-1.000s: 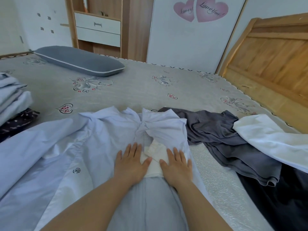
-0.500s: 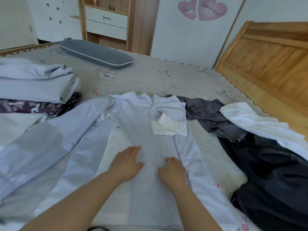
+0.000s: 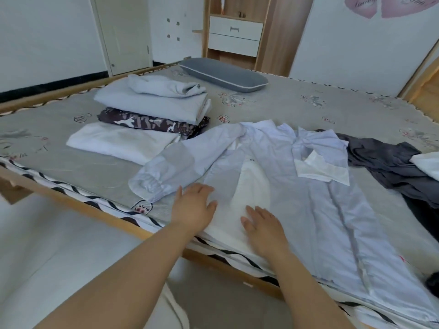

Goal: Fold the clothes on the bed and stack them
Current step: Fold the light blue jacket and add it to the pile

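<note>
A pale blue long shirt (image 3: 316, 198) with a white collar lies spread flat on the bed, its left sleeve (image 3: 180, 162) stretched toward the bed's edge. My left hand (image 3: 193, 207) and my right hand (image 3: 263, 226) rest flat, fingers apart, on the shirt's lower left part near the bed edge, holding nothing. A stack of folded clothes (image 3: 152, 110) sits at the back left: grey-blue pieces on top, a dark patterned one beneath, a white folded piece (image 3: 118, 141) in front. A rumpled dark grey garment (image 3: 384, 162) lies at the right.
A grey pillow (image 3: 223, 74) lies at the far side of the bed (image 3: 71, 162). A white garment (image 3: 427, 165) and a black one (image 3: 425, 210) lie at the right edge. A wooden wardrobe with white drawers (image 3: 235, 36) and a door stand behind.
Both hands slid down the shirt from the collar to its lower left part near the bed edge. The view swung left, so the folded stack is now in sight.
</note>
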